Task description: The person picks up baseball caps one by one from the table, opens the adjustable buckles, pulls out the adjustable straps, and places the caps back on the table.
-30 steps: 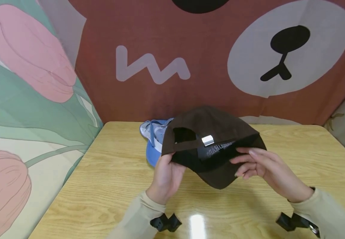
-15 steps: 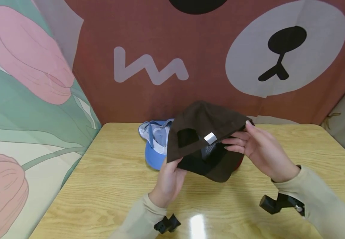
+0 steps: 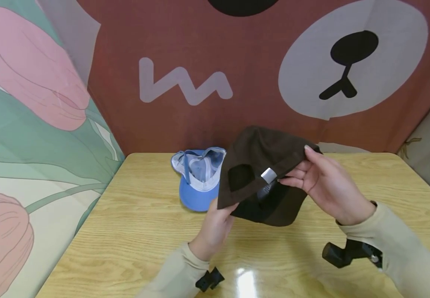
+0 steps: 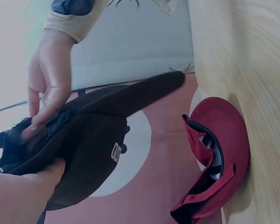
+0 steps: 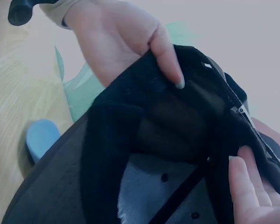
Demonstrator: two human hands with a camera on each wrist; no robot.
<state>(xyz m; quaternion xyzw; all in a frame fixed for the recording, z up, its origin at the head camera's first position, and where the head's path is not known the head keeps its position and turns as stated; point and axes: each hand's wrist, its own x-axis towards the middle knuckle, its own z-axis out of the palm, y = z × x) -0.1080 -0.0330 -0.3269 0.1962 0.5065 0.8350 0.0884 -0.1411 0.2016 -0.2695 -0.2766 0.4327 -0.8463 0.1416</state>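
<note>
A dark brown baseball cap (image 3: 271,149) is held up above the table, its back strap and silver buckle (image 3: 268,175) facing me. My left hand (image 3: 213,231) grips its left lower edge, thumb (image 5: 168,60) inside the rim in the right wrist view. On the other side, my right hand (image 3: 330,188) pinches the rim, with fingers (image 5: 247,182) reaching into the crown. Small light lettering (image 4: 115,151) shows on the cap's outside in the left wrist view. A blue cap (image 3: 200,200) lies on the table behind my left hand, open side toward me.
A red cap (image 4: 224,126) rests on the table in the left wrist view; the brown cap hides it from the head view. The wooden table (image 3: 133,215) ends at a brown bear-print cloth (image 3: 185,128) behind. A flower-print cloth (image 3: 51,165) hangs at left.
My right hand has moved from the cap's visor side up to its right rim and pinches it. The brown cap has tilted and shifted slightly right, showing more of the blue cap.
</note>
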